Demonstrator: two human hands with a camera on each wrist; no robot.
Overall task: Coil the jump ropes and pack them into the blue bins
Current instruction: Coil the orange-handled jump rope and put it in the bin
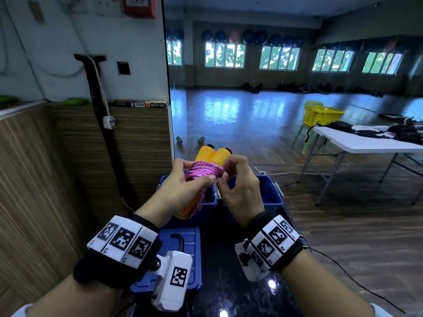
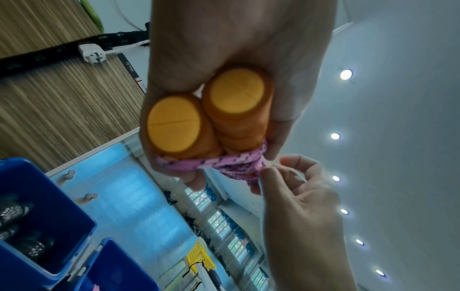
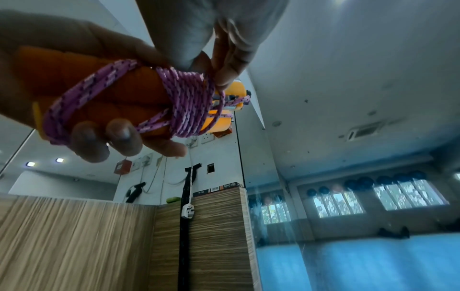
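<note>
Fingers (image 2: 270,173) of the right hand (image 1: 242,193) pinched at the pink rope (image 1: 206,171), right at the edge of the winding, thumb and forefinger closed on a strand. Left hand (image 1: 180,191) was wrapped tight around the two orange handles (image 2: 206,118), held side by side, flat end caps facing the left wrist camera. Fingers (image 3: 117,137) of that left hand curled under the bundle, a loose loop of rope running over them. And look at that coil, turn upon turn of pink cord with dark flecks, bound round both handles near their middle, the paler yellow handle ends poking out beyond it.

Below the hands stood two blue bins (image 1: 270,195), side by side on the dark glossy surface (image 1: 229,282), the bundle held in the air above them. Left bin (image 2: 49,206) already had dark coiled ropes lying inside; a scrap of pink showed at the edge of the other. Nearer the body, a blue lid (image 1: 187,245) with a black handle lay flat on the surface.

Further out, a wood-panelled wall (image 1: 57,156) with a white plug (image 1: 108,122) hanging on it to the left, and a wide mirror reflecting a white folding table (image 1: 366,143) and a yellow basket (image 1: 320,115).
</note>
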